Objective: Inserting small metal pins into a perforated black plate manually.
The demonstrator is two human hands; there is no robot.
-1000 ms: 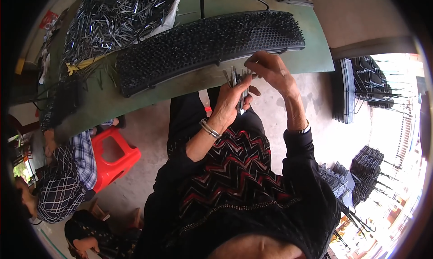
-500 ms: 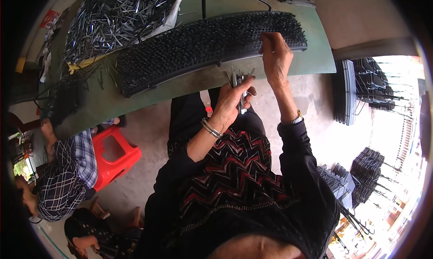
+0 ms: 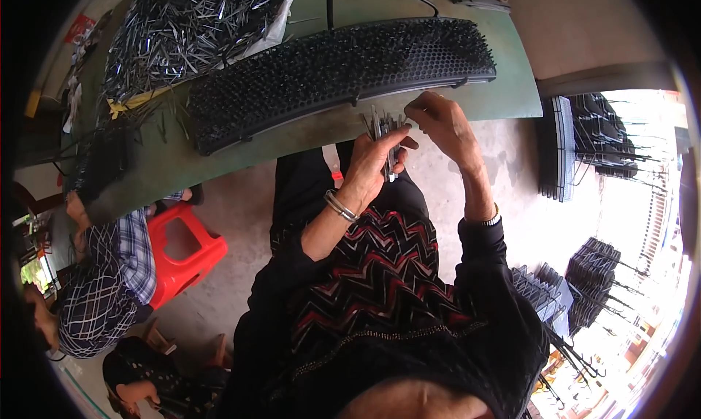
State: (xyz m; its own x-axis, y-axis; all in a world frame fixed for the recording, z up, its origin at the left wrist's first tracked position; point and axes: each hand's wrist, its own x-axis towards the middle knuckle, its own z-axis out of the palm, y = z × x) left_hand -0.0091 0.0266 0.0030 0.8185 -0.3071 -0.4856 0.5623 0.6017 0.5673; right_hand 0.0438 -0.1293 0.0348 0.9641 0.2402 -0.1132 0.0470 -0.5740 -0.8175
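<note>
Green tabletop (image 3: 517, 83) stretches across the upper part of your view, its near edge bending above a pale concrete floor (image 3: 237, 218) that opens out below and to the right. Your left hand (image 3: 374, 158) is wrapped around a bundle of thin metallic strips (image 3: 379, 120), whose upper ends fan out above your thumb while the lower ends poke out beneath your fingers; you hold it just off the table's near edge, above your lap. Your right hand (image 3: 444, 127) sits just beside the bundle's upper ends, thumb and fingers drawn together as in a pinch; you cannot tell from here whether a strip is between them. Beyond both hands, lying along the table, is a long black perforated panel (image 3: 437, 63), most of its holes bristling with short dark pieces and a honeycomb patch toward its right end showing bare. Behind that panel, on your left, a large heap of loose dark strips (image 3: 193, 39) is spread beside a white sheet edge (image 3: 277, 31). You wear a silvery bracelet (image 3: 340, 206) on your left wrist and a zigzag-patterned top (image 3: 380, 273). To your left are a red plastic stool (image 3: 210, 250) and a person in plaid (image 3: 98, 302); to your right, black panels with wire hooks (image 3: 595, 273) stand stacked together.
</note>
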